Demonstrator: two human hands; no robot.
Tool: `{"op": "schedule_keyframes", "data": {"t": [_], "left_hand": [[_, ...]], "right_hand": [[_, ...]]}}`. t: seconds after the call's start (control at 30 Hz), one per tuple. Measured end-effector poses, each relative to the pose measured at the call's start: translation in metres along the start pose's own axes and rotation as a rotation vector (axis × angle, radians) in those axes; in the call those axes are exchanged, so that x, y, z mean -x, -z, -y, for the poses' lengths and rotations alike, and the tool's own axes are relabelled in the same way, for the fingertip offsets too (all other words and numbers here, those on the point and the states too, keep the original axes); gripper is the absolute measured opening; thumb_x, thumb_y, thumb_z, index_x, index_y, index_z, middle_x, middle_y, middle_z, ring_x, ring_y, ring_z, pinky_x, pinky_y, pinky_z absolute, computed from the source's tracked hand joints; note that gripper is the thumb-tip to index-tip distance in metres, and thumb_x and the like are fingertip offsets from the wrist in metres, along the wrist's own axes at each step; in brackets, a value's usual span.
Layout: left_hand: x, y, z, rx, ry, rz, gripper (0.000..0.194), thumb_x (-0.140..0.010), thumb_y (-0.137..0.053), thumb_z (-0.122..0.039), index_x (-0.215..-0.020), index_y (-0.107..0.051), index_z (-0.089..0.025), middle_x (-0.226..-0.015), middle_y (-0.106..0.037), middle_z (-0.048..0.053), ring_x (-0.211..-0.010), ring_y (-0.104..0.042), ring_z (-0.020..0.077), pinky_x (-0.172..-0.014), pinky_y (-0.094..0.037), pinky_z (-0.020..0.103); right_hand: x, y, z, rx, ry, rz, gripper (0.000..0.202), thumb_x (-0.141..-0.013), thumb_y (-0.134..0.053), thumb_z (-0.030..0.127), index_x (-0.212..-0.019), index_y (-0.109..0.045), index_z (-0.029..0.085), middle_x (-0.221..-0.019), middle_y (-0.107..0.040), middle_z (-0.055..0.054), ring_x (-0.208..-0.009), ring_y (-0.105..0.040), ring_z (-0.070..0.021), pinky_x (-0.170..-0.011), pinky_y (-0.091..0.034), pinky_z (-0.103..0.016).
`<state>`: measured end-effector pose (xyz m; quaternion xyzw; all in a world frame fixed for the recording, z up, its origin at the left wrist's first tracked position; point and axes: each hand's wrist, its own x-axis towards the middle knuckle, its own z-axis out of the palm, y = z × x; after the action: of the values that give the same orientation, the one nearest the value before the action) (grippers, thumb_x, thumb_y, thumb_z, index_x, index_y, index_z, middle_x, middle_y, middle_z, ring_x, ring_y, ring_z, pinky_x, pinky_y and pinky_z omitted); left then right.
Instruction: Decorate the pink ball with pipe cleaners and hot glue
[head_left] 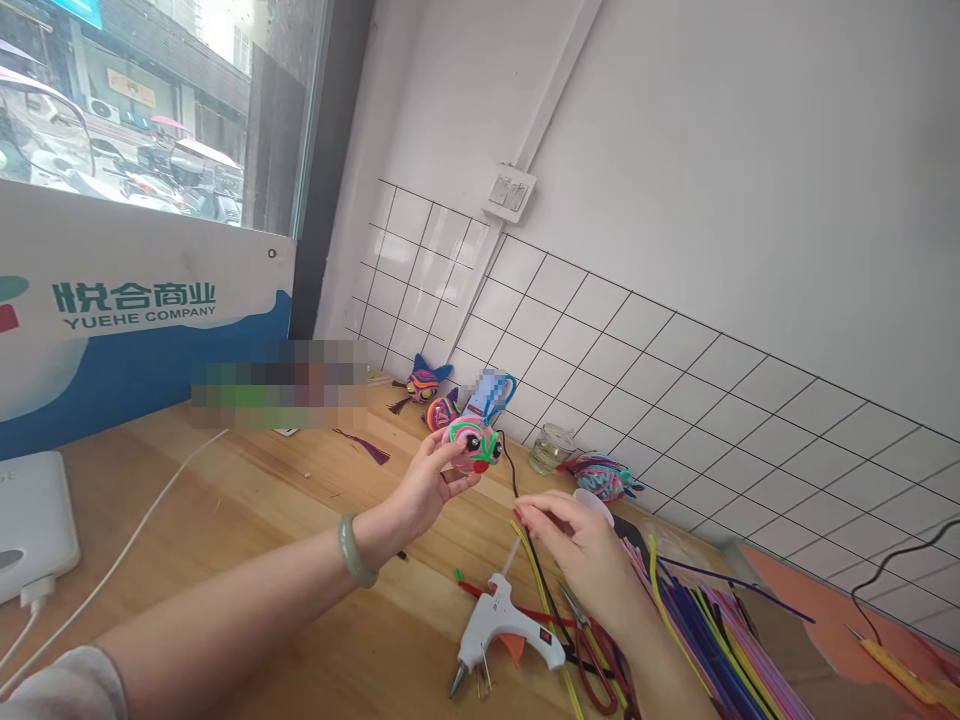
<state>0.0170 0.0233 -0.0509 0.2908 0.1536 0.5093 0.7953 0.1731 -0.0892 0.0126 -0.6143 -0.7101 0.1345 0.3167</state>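
Observation:
My left hand, with a green bangle at the wrist, holds up a small pink pipe-cleaner figure. It has green trim, black shiny eyes and a red spot low on its front. To the right, my right hand is closed in a pinch, apart from the figure. A tiny red bit shows at its fingertips, too small to name. Below, a white hot glue gun rests on its wire stand with its nozzle pointing down left. Red-handled scissors lie partly behind my right forearm.
Pipe cleaners in several colours lie at the right. Along the wall are a striped figure with blue ears, a glass jar and a multicoloured piece. A purple tassel lies farther left. A white cable crosses the wooden table.

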Motion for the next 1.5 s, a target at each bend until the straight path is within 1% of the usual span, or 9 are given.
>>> {"op": "schedule_keyframes", "data": {"t": [0.07, 0.17, 0.33, 0.53, 0.7, 0.83, 0.97, 1.13, 1.5], "left_hand": [[0.004, -0.004, 0.0, -0.003, -0.01, 0.016, 0.038, -0.073, -0.073, -0.029, -0.105, -0.055, -0.022, -0.087, -0.067, 0.003, -0.074, -0.065, 0.015, -0.082, -0.051, 0.036], [0.008, -0.009, 0.001, -0.01, -0.02, 0.028, 0.041, -0.072, -0.074, -0.027, -0.107, -0.054, -0.021, -0.095, -0.066, 0.005, -0.077, -0.065, 0.0151, -0.08, -0.051, 0.034], [0.011, -0.01, 0.002, -0.026, -0.047, 0.087, 0.041, -0.075, -0.071, -0.027, -0.111, -0.052, -0.023, -0.106, -0.064, 0.005, -0.086, -0.065, 0.0159, -0.083, -0.05, 0.033], [0.014, -0.012, 0.004, -0.044, -0.061, 0.113, 0.039, -0.076, -0.071, -0.029, -0.11, -0.053, -0.023, -0.107, -0.063, 0.004, -0.089, -0.063, 0.0173, -0.087, -0.048, 0.037], [0.014, -0.011, 0.006, -0.047, -0.07, 0.14, 0.038, -0.077, -0.07, -0.03, -0.109, -0.053, -0.024, -0.109, -0.061, 0.003, -0.094, -0.062, 0.0182, -0.088, -0.048, 0.038], [0.013, -0.01, 0.009, -0.062, -0.074, 0.143, 0.035, -0.077, -0.07, -0.029, -0.106, -0.051, -0.024, -0.107, -0.06, 0.003, -0.094, -0.061, 0.0176, -0.085, -0.049, 0.037], [0.015, -0.012, 0.009, -0.082, -0.075, 0.154, 0.037, -0.077, -0.071, -0.027, -0.108, -0.05, -0.024, -0.108, -0.06, 0.003, -0.091, -0.061, 0.0163, -0.084, -0.05, 0.036], [0.018, -0.015, 0.007, -0.11, -0.095, 0.161, 0.043, -0.077, -0.071, -0.027, -0.112, -0.046, -0.024, -0.108, -0.059, 0.004, -0.092, -0.06, 0.0164, -0.086, -0.05, 0.038], [0.017, -0.013, 0.011, -0.228, -0.183, 0.143, 0.047, -0.074, -0.073, -0.031, -0.112, -0.046, -0.024, -0.113, -0.058, 0.004, -0.101, -0.057, 0.0186, -0.087, -0.048, 0.037]], "right_hand": [[-0.005, -0.01, -0.001, 0.116, 0.122, -0.095, 0.028, -0.093, -0.043, 0.032, -0.106, -0.067, 0.023, -0.094, -0.066, -0.007, -0.087, -0.062, -0.0201, -0.078, -0.05, -0.032], [-0.011, -0.022, -0.002, 0.278, 0.252, -0.155, 0.036, -0.095, -0.038, 0.022, -0.124, -0.058, 0.026, -0.099, -0.064, -0.007, -0.09, -0.062, -0.0196, -0.079, -0.05, -0.032], [-0.014, -0.031, -0.004, 0.488, 0.34, -0.231, 0.044, -0.093, -0.036, 0.013, -0.134, -0.05, 0.025, -0.097, -0.061, -0.009, -0.091, -0.061, -0.021, -0.076, -0.051, -0.033], [-0.013, -0.029, -0.004, 0.59, 0.414, -0.251, 0.041, -0.092, -0.038, 0.011, -0.129, -0.054, 0.018, -0.092, -0.063, -0.01, -0.087, -0.061, -0.0219, -0.073, -0.052, -0.035], [-0.011, -0.027, 0.0, 0.629, 0.441, -0.272, 0.039, -0.092, -0.038, 0.01, -0.125, -0.057, 0.02, -0.09, -0.064, -0.01, -0.086, -0.061, -0.0226, -0.075, -0.051, -0.038], [-0.011, -0.026, 0.003, 0.493, 0.427, -0.266, 0.035, -0.092, -0.04, 0.011, -0.121, -0.059, 0.018, -0.092, -0.065, -0.01, -0.088, -0.061, -0.0215, -0.075, -0.051, -0.035], [-0.013, -0.024, 0.006, 0.384, 0.416, -0.361, 0.025, -0.094, -0.043, 0.016, -0.107, -0.064, 0.02, -0.094, -0.066, -0.008, -0.089, -0.062, -0.0209, -0.078, -0.05, -0.035], [-0.017, -0.025, 0.01, 0.489, 0.472, -0.426, 0.017, -0.092, -0.047, 0.016, -0.094, -0.064, 0.017, -0.088, -0.068, -0.009, -0.085, -0.062, -0.021, -0.077, -0.048, -0.036], [-0.017, -0.022, 0.012, 0.672, 0.544, -0.409, 0.016, -0.093, -0.047, 0.013, -0.092, -0.063, 0.014, -0.083, -0.068, -0.007, -0.079, -0.06, -0.0194, -0.071, -0.043, -0.032]]}}
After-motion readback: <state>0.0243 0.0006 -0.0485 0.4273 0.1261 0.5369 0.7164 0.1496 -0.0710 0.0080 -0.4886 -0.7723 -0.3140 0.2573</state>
